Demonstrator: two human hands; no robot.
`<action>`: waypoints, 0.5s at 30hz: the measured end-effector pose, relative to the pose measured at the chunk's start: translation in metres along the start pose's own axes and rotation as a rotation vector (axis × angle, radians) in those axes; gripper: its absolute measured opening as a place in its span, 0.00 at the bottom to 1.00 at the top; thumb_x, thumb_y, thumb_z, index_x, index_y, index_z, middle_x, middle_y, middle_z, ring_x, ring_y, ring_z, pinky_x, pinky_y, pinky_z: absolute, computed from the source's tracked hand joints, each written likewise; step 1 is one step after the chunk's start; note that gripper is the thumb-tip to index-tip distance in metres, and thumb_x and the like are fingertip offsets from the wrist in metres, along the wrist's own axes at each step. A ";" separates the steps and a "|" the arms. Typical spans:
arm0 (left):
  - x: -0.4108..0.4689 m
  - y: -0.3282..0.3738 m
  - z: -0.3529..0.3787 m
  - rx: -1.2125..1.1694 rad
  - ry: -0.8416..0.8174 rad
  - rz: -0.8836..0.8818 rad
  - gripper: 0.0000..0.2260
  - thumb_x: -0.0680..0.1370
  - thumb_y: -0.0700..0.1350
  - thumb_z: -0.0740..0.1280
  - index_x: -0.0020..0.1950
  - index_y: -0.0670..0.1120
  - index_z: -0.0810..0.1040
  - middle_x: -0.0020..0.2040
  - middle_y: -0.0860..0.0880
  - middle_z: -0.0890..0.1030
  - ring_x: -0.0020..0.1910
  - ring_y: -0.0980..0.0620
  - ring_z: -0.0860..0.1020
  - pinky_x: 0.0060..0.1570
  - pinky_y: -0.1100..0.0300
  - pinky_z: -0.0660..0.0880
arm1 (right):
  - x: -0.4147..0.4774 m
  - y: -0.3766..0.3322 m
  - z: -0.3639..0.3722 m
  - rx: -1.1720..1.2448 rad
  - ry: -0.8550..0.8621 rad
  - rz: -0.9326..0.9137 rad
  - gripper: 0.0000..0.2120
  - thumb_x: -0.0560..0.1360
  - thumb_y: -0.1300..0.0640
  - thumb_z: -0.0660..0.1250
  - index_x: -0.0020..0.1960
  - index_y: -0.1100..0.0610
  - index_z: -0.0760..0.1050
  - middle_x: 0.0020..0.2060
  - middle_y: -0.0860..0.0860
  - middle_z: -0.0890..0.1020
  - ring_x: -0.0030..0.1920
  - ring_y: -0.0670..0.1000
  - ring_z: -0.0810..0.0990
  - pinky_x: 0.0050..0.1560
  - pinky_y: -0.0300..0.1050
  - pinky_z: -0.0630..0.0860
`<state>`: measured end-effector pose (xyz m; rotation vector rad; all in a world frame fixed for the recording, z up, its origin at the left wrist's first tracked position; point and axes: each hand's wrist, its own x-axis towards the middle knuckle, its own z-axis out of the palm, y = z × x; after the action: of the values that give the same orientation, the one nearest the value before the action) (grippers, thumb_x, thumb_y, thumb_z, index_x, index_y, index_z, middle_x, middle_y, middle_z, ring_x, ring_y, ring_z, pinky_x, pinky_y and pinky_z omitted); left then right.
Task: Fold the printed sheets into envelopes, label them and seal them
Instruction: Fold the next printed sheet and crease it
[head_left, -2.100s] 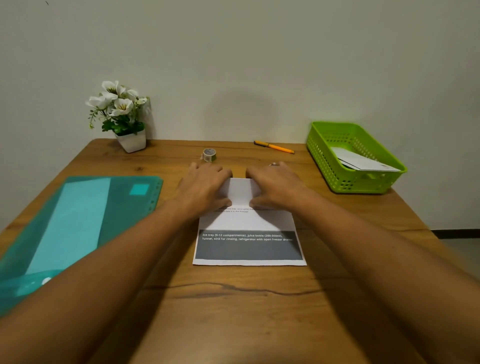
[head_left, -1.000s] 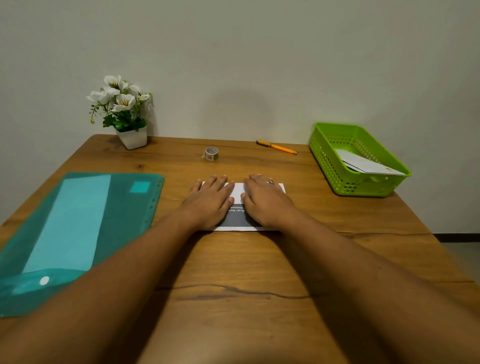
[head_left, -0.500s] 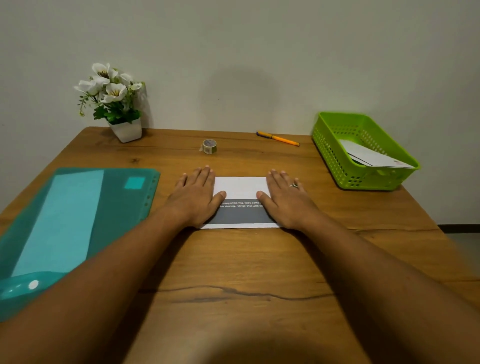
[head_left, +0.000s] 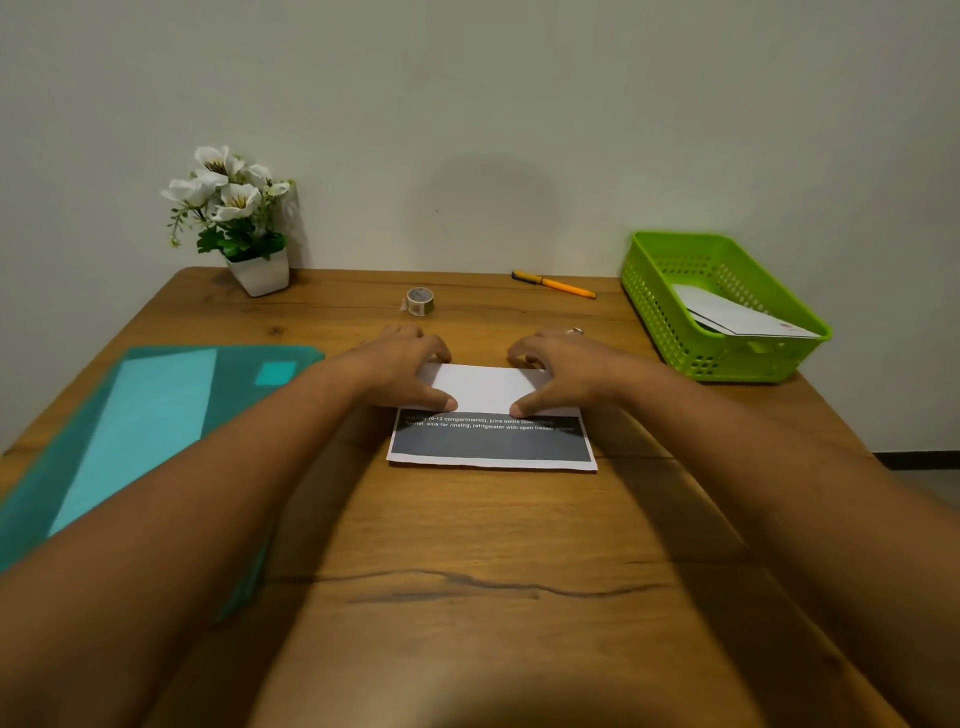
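Now, from your head camera, your left hand (head_left: 400, 371) and right hand (head_left: 563, 371) each pinch the folded sheet (head_left: 491, 421) at mid-tabletop, fingers apparently curled over its far edge, thumbs on the white flap.

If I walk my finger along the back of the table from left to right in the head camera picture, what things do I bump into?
Flower pot → roll of tape → orange pen → green basket.
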<state>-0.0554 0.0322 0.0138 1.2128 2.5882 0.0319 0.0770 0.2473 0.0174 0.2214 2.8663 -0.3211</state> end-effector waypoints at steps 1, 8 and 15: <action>0.000 0.000 -0.001 -0.012 0.003 -0.001 0.32 0.73 0.65 0.74 0.73 0.57 0.70 0.68 0.49 0.70 0.70 0.48 0.66 0.68 0.45 0.71 | 0.001 -0.002 -0.001 0.014 0.000 -0.008 0.41 0.69 0.35 0.77 0.76 0.48 0.67 0.70 0.50 0.74 0.69 0.55 0.72 0.67 0.58 0.74; -0.013 0.015 0.002 0.011 0.357 0.065 0.27 0.70 0.62 0.77 0.63 0.55 0.72 0.62 0.52 0.75 0.62 0.51 0.71 0.63 0.48 0.72 | 0.000 -0.015 -0.007 -0.095 0.223 -0.043 0.32 0.67 0.39 0.79 0.67 0.48 0.74 0.62 0.50 0.78 0.63 0.54 0.74 0.56 0.48 0.68; -0.029 0.029 0.005 0.010 0.599 0.087 0.07 0.80 0.51 0.69 0.54 0.55 0.73 0.52 0.55 0.78 0.55 0.53 0.75 0.63 0.52 0.69 | -0.020 -0.042 -0.009 -0.188 0.420 -0.079 0.08 0.81 0.53 0.67 0.60 0.50 0.77 0.55 0.50 0.77 0.58 0.53 0.75 0.51 0.47 0.69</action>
<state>-0.0150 0.0284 0.0205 1.5005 3.0224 0.4675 0.0862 0.2062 0.0397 0.1550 3.3004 -0.0149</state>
